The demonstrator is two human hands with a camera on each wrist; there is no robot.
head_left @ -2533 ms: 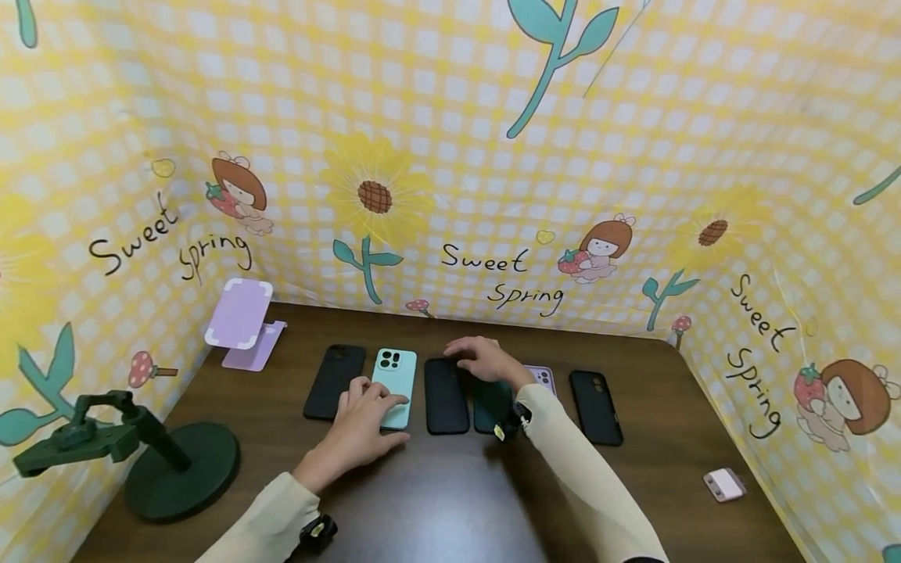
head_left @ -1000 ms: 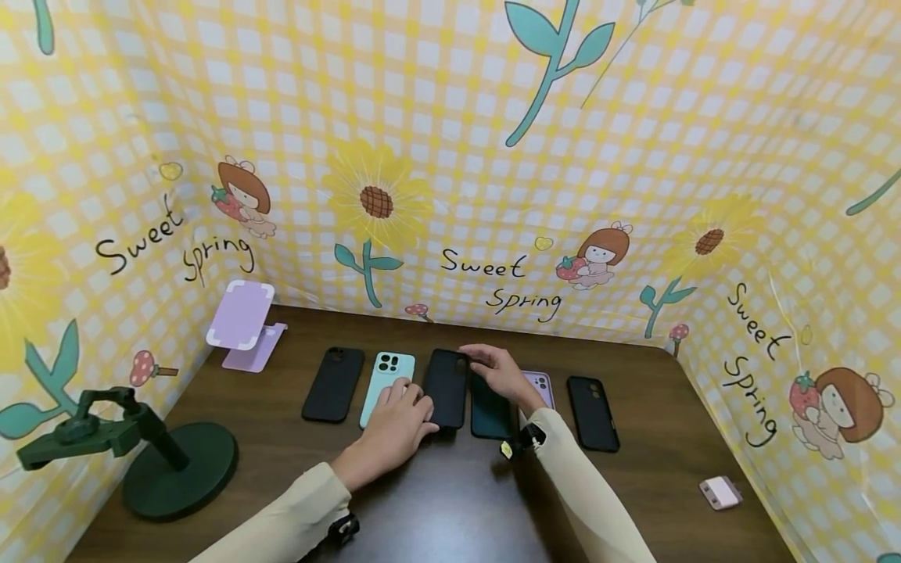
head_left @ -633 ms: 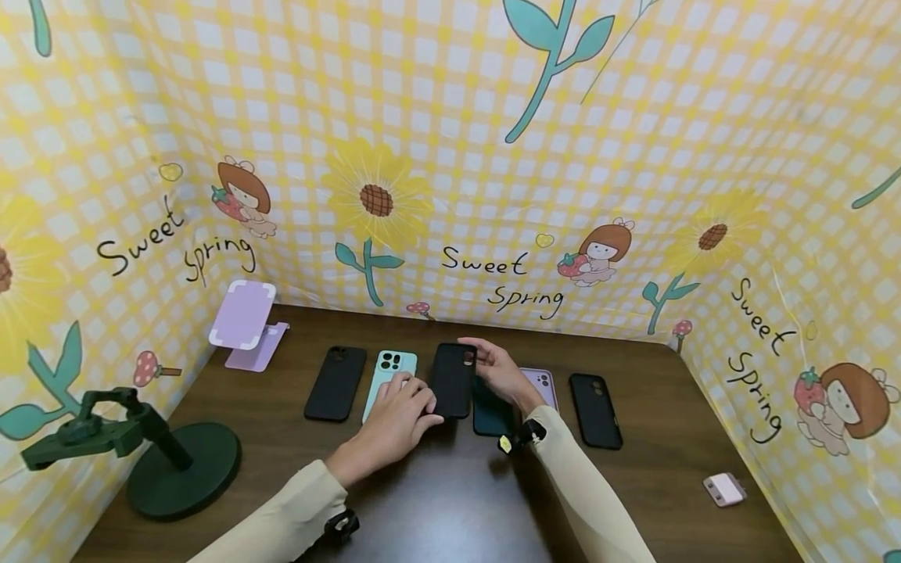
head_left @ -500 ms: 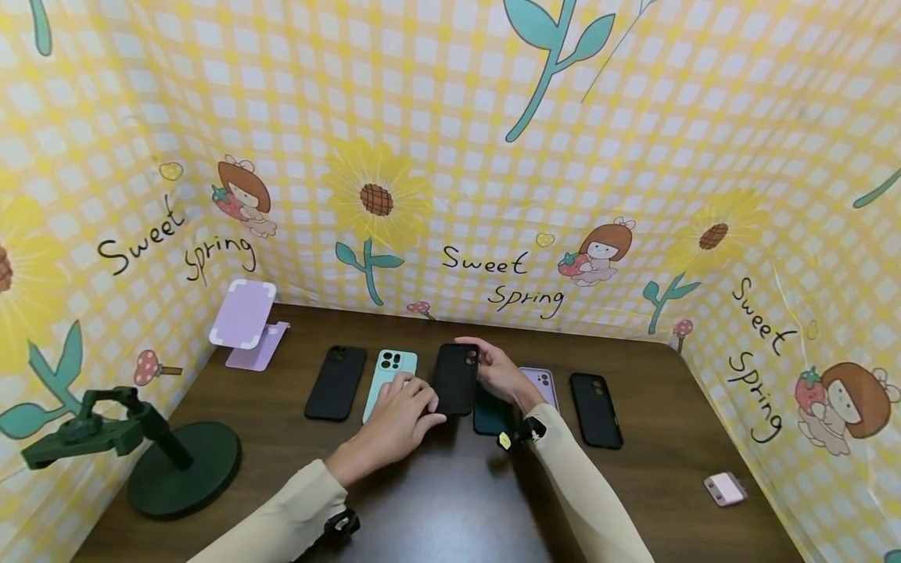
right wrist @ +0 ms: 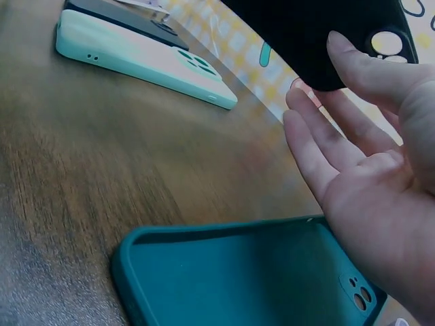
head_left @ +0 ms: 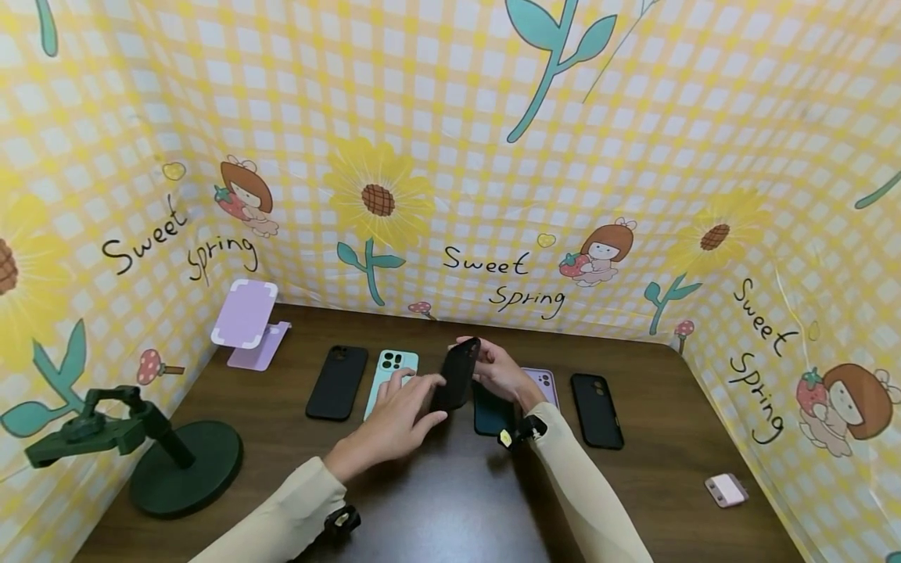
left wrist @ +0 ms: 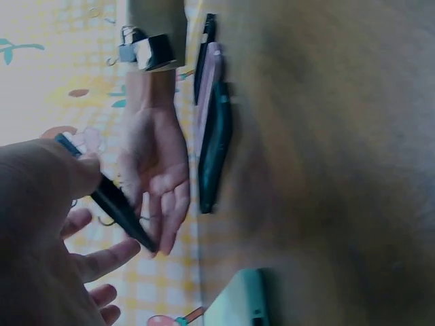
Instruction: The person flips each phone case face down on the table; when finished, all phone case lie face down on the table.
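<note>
A black phone (head_left: 456, 374) is tilted up off the brown table (head_left: 436, 500), its camera end highest. My left hand (head_left: 425, 399) pinches its lower end, thumb underneath and index finger along its left side. My right hand (head_left: 479, 361) grips its upper end, with the thumb by the camera (right wrist: 360, 61). In the left wrist view the black phone (left wrist: 122, 210) hangs between my left thumb and my right hand (left wrist: 153, 163). Below lie a dark teal case (head_left: 490, 410), a mint phone (head_left: 389, 371) to the left, and a purple phone (head_left: 543, 383) to the right.
Black cases lie at the row's left end (head_left: 336, 381) and right end (head_left: 597, 409). A lilac phone stand (head_left: 242, 320) sits at the back left, a dark green stand (head_left: 134, 450) at the front left, and a small pink-white block (head_left: 725, 490) at the right. Yellow checked walls enclose the table.
My left hand moved from the mint phone to the black phone. Both hands raised the black phone from lying flat to tilted steeply off the table.
</note>
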